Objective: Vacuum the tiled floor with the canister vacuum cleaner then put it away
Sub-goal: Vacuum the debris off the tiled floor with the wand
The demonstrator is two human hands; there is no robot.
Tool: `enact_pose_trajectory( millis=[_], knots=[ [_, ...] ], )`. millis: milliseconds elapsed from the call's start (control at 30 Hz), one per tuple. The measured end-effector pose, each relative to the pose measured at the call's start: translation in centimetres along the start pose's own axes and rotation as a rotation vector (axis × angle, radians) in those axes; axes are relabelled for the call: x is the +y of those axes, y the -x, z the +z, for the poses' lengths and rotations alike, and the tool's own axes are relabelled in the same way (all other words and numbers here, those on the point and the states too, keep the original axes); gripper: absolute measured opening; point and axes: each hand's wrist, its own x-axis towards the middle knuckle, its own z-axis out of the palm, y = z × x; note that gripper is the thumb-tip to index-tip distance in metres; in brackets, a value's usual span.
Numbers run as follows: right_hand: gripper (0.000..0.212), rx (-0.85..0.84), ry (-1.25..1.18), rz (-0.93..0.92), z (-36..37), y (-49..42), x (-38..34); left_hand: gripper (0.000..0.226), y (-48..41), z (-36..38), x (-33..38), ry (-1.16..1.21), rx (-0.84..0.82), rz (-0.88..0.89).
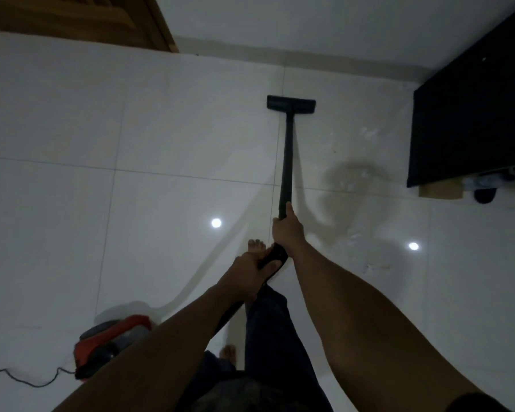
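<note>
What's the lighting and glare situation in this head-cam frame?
Head view: dim and underexposed. Round light reflections glare on the glossy tiled floor. A soft shadow lies right of the wand. Wide-angle distortion tilts the black cabinet and the grout lines. Detail is slightly soft throughout.

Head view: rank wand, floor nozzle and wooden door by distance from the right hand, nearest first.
1. wand: gripped in the right hand, so touching.
2. floor nozzle: at the wand's far end, straight ahead of the hand.
3. wooden door: far left, well beyond the floor nozzle.
</note>
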Motion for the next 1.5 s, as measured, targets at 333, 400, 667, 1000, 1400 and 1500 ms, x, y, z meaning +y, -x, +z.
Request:
enact_pose_trajectory(
  millis=[333, 400, 667, 1000, 1400, 1500],
  knots=[
    [0.068, -0.003, 0.03, -0.019, -3.5, -9.7, -8.9, 0.051, -9.8, -4.8, 4.6, 0.105, 0.095, -0.002],
    [0.068, -0.004, 0.038, -0.026, -3.7, -10.7, -10.0, 0.051, -10.6, -5.4, 5.1, 0.12, 0.111, 0.013],
    [0.065, 0.083, -0.002, -0.041, -2.8, -8.8, -9.9, 0.046, -9.0, -5.7, 4.9, 0.111, 0.12, 0.031],
    [0.06, 0.13, -0.052, -0.091, 0.8, 1.3, -1.3, 0.045, 1.0, -0.5, -1.1, -0.043, 0.099, 0.093],
    [0.06, 0.15, -0.145, -0.122, 9.6, 21.0, 18.5, 0.04, 22.8, 11.6, -15.1, -0.044, 0.036, 0.132],
    [0.06, 0.145, -0.16, -0.092, 11.1, 25.4, 23.5, 0.041, 27.1, 14.7, -18.3, -0.09, 0.029, 0.162]
  ],
)
